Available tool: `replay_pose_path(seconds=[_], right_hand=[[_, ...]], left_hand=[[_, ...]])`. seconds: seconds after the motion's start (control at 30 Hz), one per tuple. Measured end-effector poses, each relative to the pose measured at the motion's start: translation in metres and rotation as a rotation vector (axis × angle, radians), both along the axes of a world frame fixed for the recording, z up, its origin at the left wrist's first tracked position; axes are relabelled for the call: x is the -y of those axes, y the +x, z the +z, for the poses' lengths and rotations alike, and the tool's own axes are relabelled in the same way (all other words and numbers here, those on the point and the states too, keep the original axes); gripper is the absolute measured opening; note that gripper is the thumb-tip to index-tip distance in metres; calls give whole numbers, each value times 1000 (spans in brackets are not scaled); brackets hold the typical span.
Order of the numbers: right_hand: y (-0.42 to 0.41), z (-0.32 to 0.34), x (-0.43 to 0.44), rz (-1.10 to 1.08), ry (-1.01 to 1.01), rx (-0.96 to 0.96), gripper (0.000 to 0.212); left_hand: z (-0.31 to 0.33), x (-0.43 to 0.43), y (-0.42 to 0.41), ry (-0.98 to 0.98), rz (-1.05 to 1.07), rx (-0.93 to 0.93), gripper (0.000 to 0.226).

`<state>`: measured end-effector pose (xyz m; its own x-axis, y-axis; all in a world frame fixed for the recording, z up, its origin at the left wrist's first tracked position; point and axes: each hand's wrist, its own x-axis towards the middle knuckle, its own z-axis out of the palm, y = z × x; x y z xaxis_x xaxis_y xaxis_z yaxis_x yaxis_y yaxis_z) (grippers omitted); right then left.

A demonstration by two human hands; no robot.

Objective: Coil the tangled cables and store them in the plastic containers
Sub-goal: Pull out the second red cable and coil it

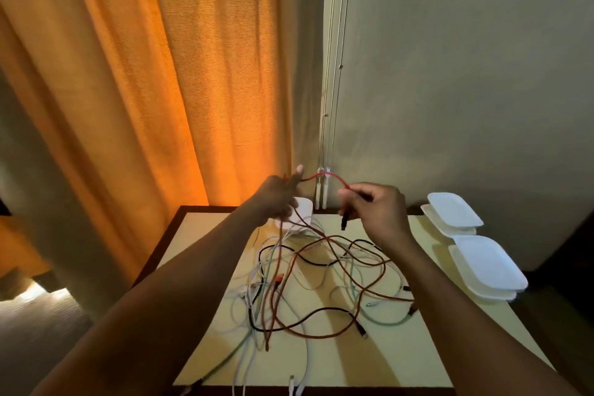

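While most cables (321,280) lie tangled on the counter (401,360), the left hand (278,194) and right hand (374,206) each pinch the red cable (328,175); light, limp, best gripped near its plug.

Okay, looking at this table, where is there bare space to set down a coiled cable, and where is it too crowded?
Bare table shows at the far left corner, left of the white container behind the left hand. A bare strip runs between the cable tangle and the stacked lidded containers on the right, and the near right corner is mostly bare. The middle is crowded.
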<state>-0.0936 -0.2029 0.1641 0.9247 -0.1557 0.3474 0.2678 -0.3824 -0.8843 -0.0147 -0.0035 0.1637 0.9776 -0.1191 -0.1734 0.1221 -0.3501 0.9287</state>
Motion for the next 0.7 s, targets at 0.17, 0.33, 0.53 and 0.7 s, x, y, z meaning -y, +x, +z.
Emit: replay_pose_path(seconds=[0.17, 0.33, 0.53, 0.7], right_hand=[[3, 16, 4, -42, 395, -43, 2], [2, 25, -4, 0, 353, -63, 10], [-11, 35, -8, 120, 286, -134, 25], [-13, 37, -4, 45, 293, -73, 18]], left_hand=[[-5, -6, -17, 545, 120, 185, 58], [14, 16, -68, -114, -237, 222, 39], [35, 18, -82, -261, -347, 191, 25], [42, 13, -95, -270, -304, 187, 20]])
